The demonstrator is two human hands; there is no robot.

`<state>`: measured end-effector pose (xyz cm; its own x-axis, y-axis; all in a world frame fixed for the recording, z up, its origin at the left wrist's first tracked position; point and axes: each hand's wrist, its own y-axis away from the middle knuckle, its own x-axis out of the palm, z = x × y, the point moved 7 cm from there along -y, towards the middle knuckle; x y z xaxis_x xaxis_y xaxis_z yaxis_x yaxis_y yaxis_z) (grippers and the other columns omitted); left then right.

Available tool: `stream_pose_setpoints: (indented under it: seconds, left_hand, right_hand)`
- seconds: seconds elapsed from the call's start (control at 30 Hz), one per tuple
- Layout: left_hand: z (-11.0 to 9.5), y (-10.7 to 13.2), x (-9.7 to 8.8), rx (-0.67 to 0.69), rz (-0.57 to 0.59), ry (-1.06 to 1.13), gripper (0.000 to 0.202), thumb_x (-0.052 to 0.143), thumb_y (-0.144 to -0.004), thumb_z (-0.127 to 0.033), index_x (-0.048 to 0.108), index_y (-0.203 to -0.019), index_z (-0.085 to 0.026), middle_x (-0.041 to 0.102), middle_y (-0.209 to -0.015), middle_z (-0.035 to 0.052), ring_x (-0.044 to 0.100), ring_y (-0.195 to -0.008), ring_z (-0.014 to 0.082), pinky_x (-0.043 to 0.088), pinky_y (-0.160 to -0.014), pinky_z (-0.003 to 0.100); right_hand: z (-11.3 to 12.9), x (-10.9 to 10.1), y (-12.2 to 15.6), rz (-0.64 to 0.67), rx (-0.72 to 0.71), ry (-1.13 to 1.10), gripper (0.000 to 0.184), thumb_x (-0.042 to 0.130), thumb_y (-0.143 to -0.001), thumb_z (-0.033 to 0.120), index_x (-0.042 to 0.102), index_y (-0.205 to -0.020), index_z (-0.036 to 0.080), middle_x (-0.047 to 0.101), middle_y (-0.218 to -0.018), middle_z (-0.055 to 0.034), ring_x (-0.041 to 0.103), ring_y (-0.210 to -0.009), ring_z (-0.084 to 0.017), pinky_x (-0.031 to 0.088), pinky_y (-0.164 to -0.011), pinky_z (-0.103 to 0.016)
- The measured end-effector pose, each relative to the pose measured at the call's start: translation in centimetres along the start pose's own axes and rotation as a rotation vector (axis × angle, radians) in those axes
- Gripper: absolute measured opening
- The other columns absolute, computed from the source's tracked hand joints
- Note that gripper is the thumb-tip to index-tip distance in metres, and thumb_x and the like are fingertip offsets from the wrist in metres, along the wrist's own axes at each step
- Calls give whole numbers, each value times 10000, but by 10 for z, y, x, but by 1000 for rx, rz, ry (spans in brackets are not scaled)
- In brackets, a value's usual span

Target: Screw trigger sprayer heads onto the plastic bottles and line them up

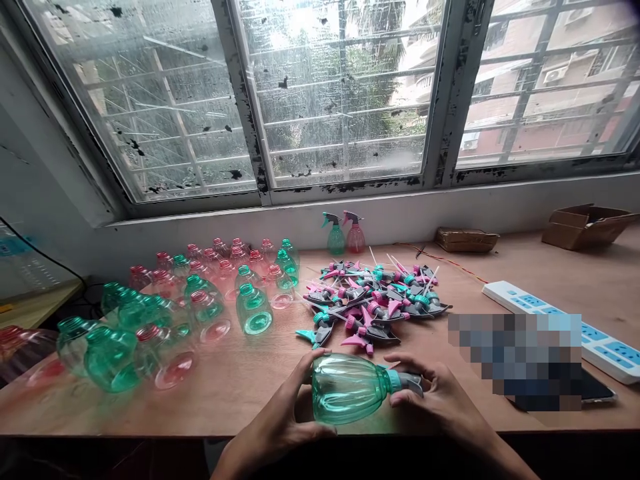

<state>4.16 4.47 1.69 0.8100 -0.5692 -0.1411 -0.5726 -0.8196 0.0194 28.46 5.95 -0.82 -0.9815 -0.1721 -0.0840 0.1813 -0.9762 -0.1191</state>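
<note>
green spray bottle (350,388): likely light, slick; best gripped at base (320,390) and collar (395,379). left hand (287,410), fingers part-spread, clasps base; right hand (443,393) curls fingers closely about grey spray head (412,382).

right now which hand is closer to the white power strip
Right. The right hand, on the spray head, is left of the power strip, not touching it; the left hand, holding the green bottle, is farther left.
</note>
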Motion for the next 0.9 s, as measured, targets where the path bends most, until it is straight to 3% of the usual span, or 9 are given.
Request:
stream_pose_setpoints:
  seconds: [0.17,0.27,0.37,0.5,0.57,0.67,0.77,0.9]
  left_hand:
    - [-3,0,-7,49,-66,-80,958,857,-720,-102,380,-1506,-373,454,-1562,72,508,-1384,354,459,-1146,465]
    - [2,1,-18,91,-125,-113,957,915,-696,-202,422,-1501,-363,457,-1583,79,457,-1415,376,393,-1196,490]
    - [5,0,-30,160,-195,28,976,931,-684,-380,422,-1516,-340,441,-1606,102,379,-1470,413,326,-1225,533]
    - [5,-3,-32,156,-183,80,892,805,-763,-601,441,-1523,-306,442,-1613,111,334,-1496,431,248,-1242,582]
    - [4,-4,-29,134,-149,17,820,732,-846,-587,398,-1547,-323,384,-1652,84,295,-1522,395,192,-1264,564]
    - [6,-6,-22,76,-87,-2,741,636,-944,-537,295,-1580,-367,327,-1677,75,410,-1465,352,248,-1239,563]
    - [8,-7,-18,50,-52,-4,672,626,-962,-507,337,-1552,-365,398,-1624,94,530,-1360,317,333,-1191,539]
    - [10,-7,-17,10,-35,-57,571,645,-973,-413,421,-1494,-339,520,-1510,88,541,-1337,278,365,-1172,474]
  right_hand:
    - [7,-3,-4,-41,-82,-7,425,920,-665,419,767,-1007,219,796,-1010,-73,753,-958,-304,613,-830,-364]
    - [12,-3,-5,-1,-123,-19,472,865,-735,479,733,-1123,245,778,-1158,-96,736,-1054,-319,606,-916,-409]
    - [14,-10,-3,-77,-178,99,495,836,-772,486,695,-1206,295,752,-1270,-80,681,-1190,-344,555,-1024,-455]
    - [13,-16,6,-197,-235,218,261,670,-918,491,748,-1092,313,817,-1086,-41,736,-1064,-330,609,-904,-388]
    - [18,-21,9,-235,-286,215,249,641,-939,489,751,-1066,305,823,-912,-28,769,-870,-295,631,-775,-353]
    - [46,-44,5,-347,-367,246,270,637,-942,493,735,-1082,284,748,-668,-7,693,-586,-245,597,-571,-339]
    - [91,-89,-22,-605,-408,389,287,683,-903,534,745,-940,256,711,-584,-14,672,-514,-239,561,-510,-342]
    - [131,-137,-112,-630,-369,472,322,613,-973,485,705,-1043,184,796,-834,-76,763,-652,-234,619,-593,-320]
